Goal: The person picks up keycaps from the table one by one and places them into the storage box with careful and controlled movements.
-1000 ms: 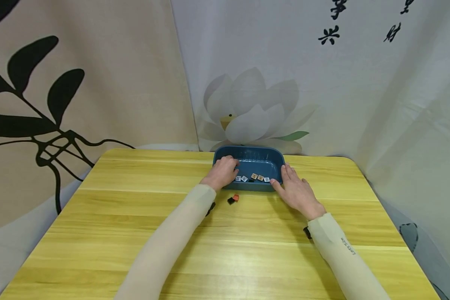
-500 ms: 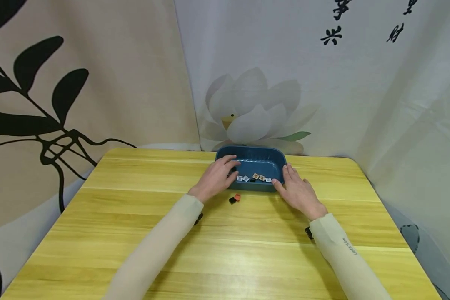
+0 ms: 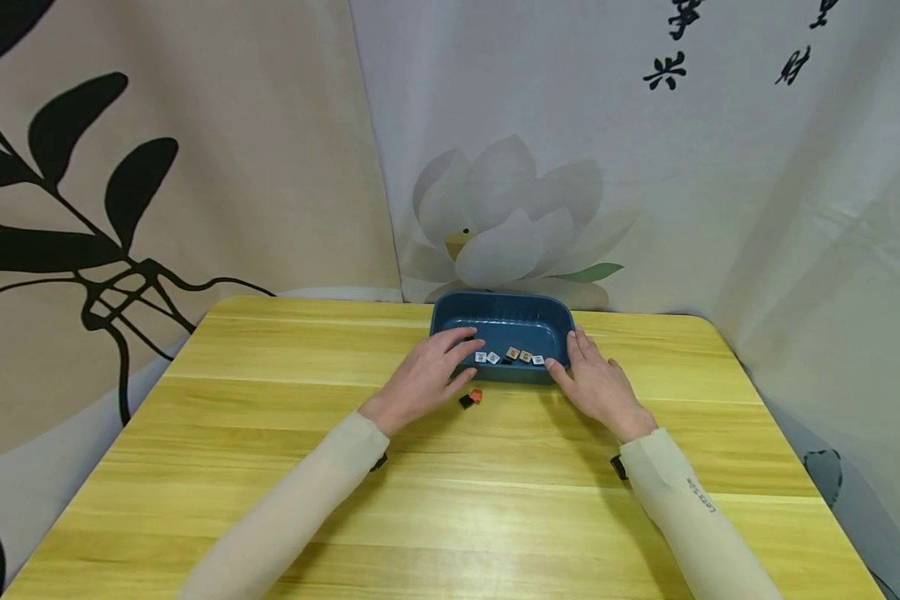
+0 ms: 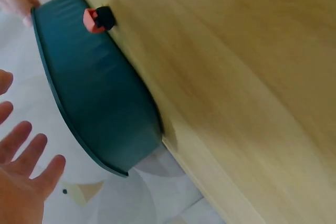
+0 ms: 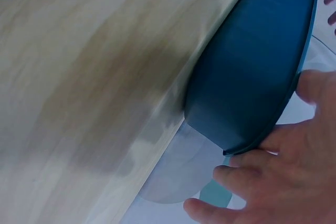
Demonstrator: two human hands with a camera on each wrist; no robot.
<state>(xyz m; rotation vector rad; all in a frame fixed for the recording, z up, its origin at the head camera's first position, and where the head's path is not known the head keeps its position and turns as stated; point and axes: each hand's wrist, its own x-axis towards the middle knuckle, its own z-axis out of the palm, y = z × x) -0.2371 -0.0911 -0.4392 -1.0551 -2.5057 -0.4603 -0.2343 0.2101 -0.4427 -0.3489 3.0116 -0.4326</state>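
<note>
A dark blue rectangular bin (image 3: 525, 313) stands near the table's far edge. Inside, along its near wall, lie several small square pieces, among them a white one (image 3: 481, 357) and a tan one (image 3: 513, 352), with printed marks. My left hand (image 3: 420, 377) is over the bin's near left corner, fingers spread, holding nothing. At the bin's right end, my right hand (image 3: 598, 390) touches the rim, thumb at the near corner and fingers extended along the side. On the table in front of the bin, a small orange piece (image 3: 476, 396) sits against a black piece (image 3: 466, 402).
The wooden table (image 3: 480, 500) reaches from the person to a printed curtain (image 3: 285, 150) hanging right behind the bin. Dark straps show at both sleeve cuffs.
My left hand has drawn back out of the bin, toward the left and the person, its fingers spreading. The right hand stays at the bin's right end.
</note>
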